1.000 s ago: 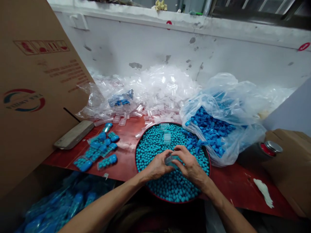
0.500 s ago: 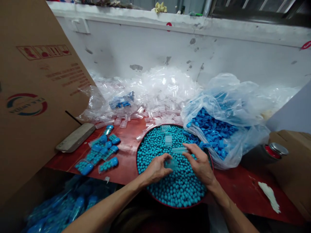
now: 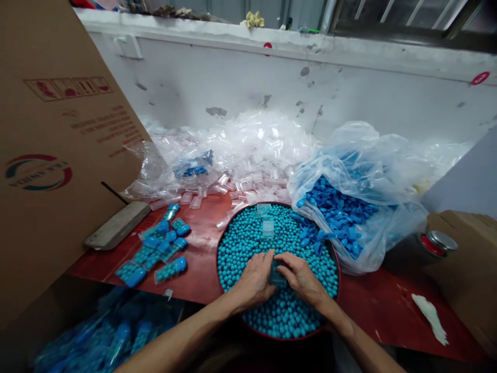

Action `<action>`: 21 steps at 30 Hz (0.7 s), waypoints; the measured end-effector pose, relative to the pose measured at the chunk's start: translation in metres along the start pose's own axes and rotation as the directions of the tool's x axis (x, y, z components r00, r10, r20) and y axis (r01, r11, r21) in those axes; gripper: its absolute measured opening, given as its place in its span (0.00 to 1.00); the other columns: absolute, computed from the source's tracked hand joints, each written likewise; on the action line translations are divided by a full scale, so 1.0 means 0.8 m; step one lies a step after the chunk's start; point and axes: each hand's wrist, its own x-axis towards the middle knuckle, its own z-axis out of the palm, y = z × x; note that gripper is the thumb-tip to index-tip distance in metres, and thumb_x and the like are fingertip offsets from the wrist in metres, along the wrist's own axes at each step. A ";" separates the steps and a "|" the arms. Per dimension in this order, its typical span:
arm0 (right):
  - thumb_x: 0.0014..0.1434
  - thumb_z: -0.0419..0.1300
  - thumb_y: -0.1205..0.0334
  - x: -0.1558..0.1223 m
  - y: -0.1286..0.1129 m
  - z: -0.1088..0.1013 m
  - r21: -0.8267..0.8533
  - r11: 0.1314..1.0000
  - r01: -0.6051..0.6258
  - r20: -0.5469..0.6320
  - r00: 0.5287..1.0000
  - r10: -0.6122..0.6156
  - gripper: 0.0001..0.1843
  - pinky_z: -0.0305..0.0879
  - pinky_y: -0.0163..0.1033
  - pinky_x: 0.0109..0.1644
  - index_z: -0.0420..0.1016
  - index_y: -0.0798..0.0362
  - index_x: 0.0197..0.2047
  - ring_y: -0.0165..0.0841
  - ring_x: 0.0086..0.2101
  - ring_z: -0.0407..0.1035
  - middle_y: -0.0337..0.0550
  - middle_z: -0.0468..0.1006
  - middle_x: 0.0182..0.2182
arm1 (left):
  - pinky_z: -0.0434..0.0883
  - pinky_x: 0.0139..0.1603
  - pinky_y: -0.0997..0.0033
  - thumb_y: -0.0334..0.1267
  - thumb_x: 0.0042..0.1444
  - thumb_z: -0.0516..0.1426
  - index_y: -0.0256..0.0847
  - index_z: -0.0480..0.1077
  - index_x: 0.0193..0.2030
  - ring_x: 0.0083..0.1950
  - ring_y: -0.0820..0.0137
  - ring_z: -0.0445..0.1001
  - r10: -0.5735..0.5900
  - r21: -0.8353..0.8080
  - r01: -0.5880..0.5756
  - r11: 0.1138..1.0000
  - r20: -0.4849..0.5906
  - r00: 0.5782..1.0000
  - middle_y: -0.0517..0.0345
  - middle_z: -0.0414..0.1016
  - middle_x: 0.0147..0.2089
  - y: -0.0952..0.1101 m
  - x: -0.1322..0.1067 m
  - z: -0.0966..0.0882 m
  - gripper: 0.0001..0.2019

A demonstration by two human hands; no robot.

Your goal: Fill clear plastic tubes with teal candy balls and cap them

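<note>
**Both hands meet on one tube over the tray**

The left hand (image 3: 254, 282) and the right hand (image 3: 301, 277) come in from the near edge of the tray (image 3: 218, 269) and meet at its middle, knuckles up and fingers curled down. Between them they pinch a small clear tube (image 3: 277, 273), which lies low on the beads (image 3: 248, 243) (how full it is cannot be told). Both forearms cross the tray's near rim.

Two empty tubes (image 3: 267, 228) lie on the beads at the far side of the tray. Right of the tray, a bag of blue caps (image 3: 341, 207) slumps over its rim. Behind the tray, a heap of clear tubes (image 3: 252, 150) runs along the wall. Left of the tray, filled tubes (image 3: 159, 248) lie on the red table (image 3: 202, 274), with a wooden block (image 3: 116, 225) beyond them and a carton (image 3: 46, 155) further left. Far right of the tray stand a can (image 3: 435, 243) and a white rag (image 3: 429, 316).
</note>
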 end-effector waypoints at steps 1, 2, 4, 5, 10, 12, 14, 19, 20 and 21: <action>0.53 0.51 0.70 0.000 0.001 0.001 0.025 0.999 -0.030 -0.003 1.000 0.030 0.12 0.62 0.36 0.42 0.69 0.52 0.39 0.30 0.35 0.66 0.40 0.72 0.33 | 0.60 0.50 0.60 0.35 0.43 0.54 0.36 0.47 0.59 0.50 0.60 0.61 -0.032 0.000 0.032 0.999 0.018 0.999 0.46 0.62 0.50 0.000 0.002 -0.001 0.35; 0.53 0.51 0.69 0.001 0.002 0.001 0.043 0.997 -0.060 0.001 0.998 0.060 0.10 0.62 0.35 0.39 0.69 0.52 0.38 0.30 0.33 0.66 0.39 0.72 0.31 | 0.61 0.48 0.60 0.36 0.42 0.55 0.37 0.46 0.59 0.49 0.59 0.62 -0.066 -0.012 0.066 0.998 0.042 0.997 0.46 0.63 0.48 -0.001 0.004 -0.003 0.36; 0.53 0.51 0.68 0.000 0.004 0.002 0.063 0.992 -0.106 -0.002 0.994 0.106 0.08 0.62 0.34 0.35 0.69 0.52 0.36 0.29 0.29 0.65 0.37 0.71 0.28 | 0.63 0.45 0.62 0.39 0.41 0.56 0.39 0.43 0.60 0.45 0.60 0.65 -0.115 -0.052 0.120 0.991 0.088 0.989 0.48 0.64 0.46 -0.002 0.006 -0.006 0.39; 0.54 0.50 0.67 -0.002 0.005 0.002 0.068 0.991 -0.117 -0.008 0.993 0.117 0.08 0.62 0.34 0.35 0.68 0.52 0.36 0.29 0.29 0.65 0.37 0.71 0.28 | 0.64 0.43 0.63 0.39 0.40 0.57 0.40 0.43 0.60 0.44 0.61 0.65 -0.126 -0.069 0.134 0.989 0.106 0.986 0.49 0.65 0.45 -0.003 0.007 -0.007 0.40; 0.54 0.50 0.68 -0.017 0.007 -0.003 -0.042 0.998 -0.052 0.007 0.999 0.052 0.16 0.60 0.39 0.46 0.65 0.51 0.46 0.32 0.40 0.64 0.43 0.69 0.41 | 0.62 0.43 0.65 0.38 0.43 0.55 0.42 0.55 0.54 0.43 0.62 0.64 -0.048 -0.020 0.050 0.999 0.056 0.997 0.53 0.66 0.44 -0.004 0.006 -0.004 0.28; 0.53 0.50 0.68 -0.024 0.006 -0.006 -0.156 0.985 -0.068 0.001 0.998 0.069 0.18 0.59 0.41 0.46 0.63 0.52 0.49 0.35 0.43 0.63 0.47 0.67 0.42 | 0.61 0.44 0.65 0.38 0.44 0.54 0.42 0.56 0.51 0.44 0.62 0.63 -0.012 0.020 0.011 1.000 0.044 0.999 0.54 0.66 0.44 -0.004 0.005 -0.002 0.24; 0.53 0.51 0.67 -0.028 0.003 -0.006 -0.216 0.966 -0.139 0.009 0.989 0.145 0.18 0.61 0.40 0.42 0.61 0.54 0.48 0.35 0.38 0.65 0.47 0.69 0.38 | 0.62 0.43 0.65 0.39 0.45 0.53 0.41 0.56 0.51 0.44 0.62 0.63 -0.010 0.054 0.006 0.999 0.069 0.998 0.54 0.65 0.44 -0.002 0.004 -0.002 0.24; 0.53 0.47 0.71 -0.021 -0.005 0.004 -0.148 0.965 -0.216 0.040 0.974 0.224 0.11 0.59 0.33 0.33 0.58 0.55 0.41 0.30 0.28 0.65 0.39 0.68 0.26 | 0.62 0.43 0.63 0.37 0.46 0.52 0.42 0.54 0.49 0.45 0.62 0.62 0.023 0.174 -0.042 0.984 0.110 0.994 0.53 0.63 0.45 0.013 0.001 -0.009 0.22; 0.53 0.47 0.72 -0.020 -0.006 0.007 -0.156 0.966 -0.205 0.033 0.977 0.213 0.10 0.58 0.33 0.33 0.58 0.54 0.40 0.30 0.28 0.65 0.39 0.68 0.26 | 0.62 0.43 0.62 0.37 0.46 0.52 0.42 0.55 0.48 0.45 0.62 0.62 0.013 0.205 -0.036 0.978 0.109 0.994 0.53 0.63 0.45 0.018 0.000 -0.010 0.21; 0.52 0.47 0.72 -0.019 -0.007 0.008 -0.180 0.965 -0.192 0.035 0.979 0.202 0.10 0.58 0.33 0.34 0.58 0.54 0.39 0.30 0.29 0.65 0.40 0.69 0.27 | 0.62 0.43 0.61 0.37 0.46 0.52 0.41 0.56 0.47 0.45 0.61 0.62 -0.003 0.235 -0.022 0.972 0.105 0.994 0.52 0.64 0.44 0.023 0.000 -0.009 0.19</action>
